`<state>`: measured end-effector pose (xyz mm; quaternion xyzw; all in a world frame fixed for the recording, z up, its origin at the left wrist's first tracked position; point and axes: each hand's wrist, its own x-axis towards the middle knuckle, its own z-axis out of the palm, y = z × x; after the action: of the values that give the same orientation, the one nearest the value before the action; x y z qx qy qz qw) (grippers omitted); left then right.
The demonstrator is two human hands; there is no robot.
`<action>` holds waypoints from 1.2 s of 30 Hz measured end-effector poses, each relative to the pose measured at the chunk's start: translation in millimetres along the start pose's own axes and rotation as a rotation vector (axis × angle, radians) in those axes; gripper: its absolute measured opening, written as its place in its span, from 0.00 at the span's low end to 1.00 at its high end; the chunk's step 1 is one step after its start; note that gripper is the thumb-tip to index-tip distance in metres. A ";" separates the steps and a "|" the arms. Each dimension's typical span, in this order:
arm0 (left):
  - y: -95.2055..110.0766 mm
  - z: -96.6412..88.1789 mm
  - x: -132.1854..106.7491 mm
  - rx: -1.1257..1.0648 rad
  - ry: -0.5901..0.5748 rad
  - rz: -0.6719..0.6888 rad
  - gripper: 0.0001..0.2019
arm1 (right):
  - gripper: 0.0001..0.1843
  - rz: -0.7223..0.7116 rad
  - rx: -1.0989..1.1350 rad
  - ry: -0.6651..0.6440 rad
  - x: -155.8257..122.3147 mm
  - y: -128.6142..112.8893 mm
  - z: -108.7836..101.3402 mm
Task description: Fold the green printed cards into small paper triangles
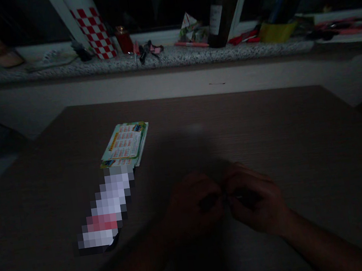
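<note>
The scene is very dark. My left hand and my right hand rest close together on the brown table, near its front middle. Both have their fingers curled inward, fingertips nearly meeting between the hands. Whatever they pinch is too dark and small to name. To the left of my left hand lies a stack of small printed calendar cards, with a blurred-out flat item just in front of it.
Behind the table runs a speckled stone windowsill crowded with things: a red-and-white checked cylinder, a small red jar, a dark bottle, a yellow container, pens and clips.
</note>
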<state>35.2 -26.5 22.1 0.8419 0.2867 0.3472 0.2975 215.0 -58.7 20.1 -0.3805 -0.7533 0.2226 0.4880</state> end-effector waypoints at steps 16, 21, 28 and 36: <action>1.2 -5.0 -0.7 -0.192 0.176 -0.254 0.02 | 0.07 0.175 -0.005 -0.002 -3.5 12.7 -7.0; -8.1 -2.8 -4.3 -0.337 0.269 -0.459 0.03 | 0.03 0.299 0.056 0.031 -6.8 17.8 -7.9; -7.4 -1.3 -1.6 -0.422 0.170 -0.528 0.06 | 0.02 0.371 0.077 0.076 -11.0 20.2 -0.2; -10.0 -12.6 -0.1 0.079 0.016 -0.332 0.16 | 0.08 0.346 -0.082 0.019 -5.2 34.2 -6.5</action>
<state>22.8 -16.2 22.4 0.7911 0.4377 0.2884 0.3151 234.3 -42.1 -4.3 -0.5260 -0.6804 0.2687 0.4338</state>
